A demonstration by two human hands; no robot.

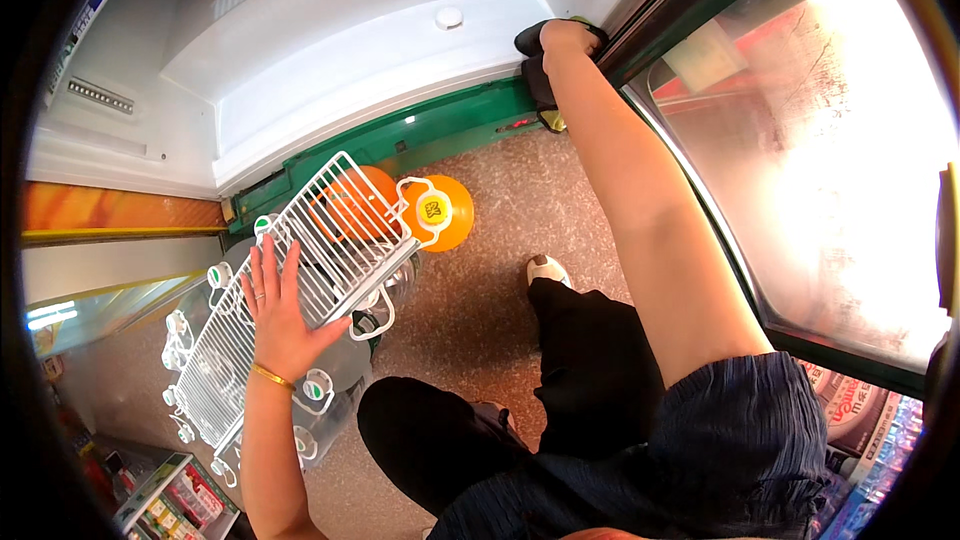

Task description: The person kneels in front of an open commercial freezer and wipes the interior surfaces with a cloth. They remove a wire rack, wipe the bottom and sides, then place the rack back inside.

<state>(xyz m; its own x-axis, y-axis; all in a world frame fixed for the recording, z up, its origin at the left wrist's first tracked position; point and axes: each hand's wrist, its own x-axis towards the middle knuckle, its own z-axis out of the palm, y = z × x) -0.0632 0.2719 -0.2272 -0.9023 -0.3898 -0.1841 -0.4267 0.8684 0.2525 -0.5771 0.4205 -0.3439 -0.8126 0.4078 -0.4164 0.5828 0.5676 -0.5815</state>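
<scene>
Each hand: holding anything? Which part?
Left hand lies flat, fingers spread, on the white wire rack, steadying its lower middle rather than gripping. Right hand presses a dark cloth against the cooler's inner corner, covering its top.

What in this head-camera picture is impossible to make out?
- What lies under the white wire rack: the left hand and the wires cover the clear containers and orange ball partly.
- The dark cloth under the right hand: mostly covered, its shape unclear.
- The view through the glass door: washed out by glare.
- The packages at lower left: too small, cut by the rim.
</scene>
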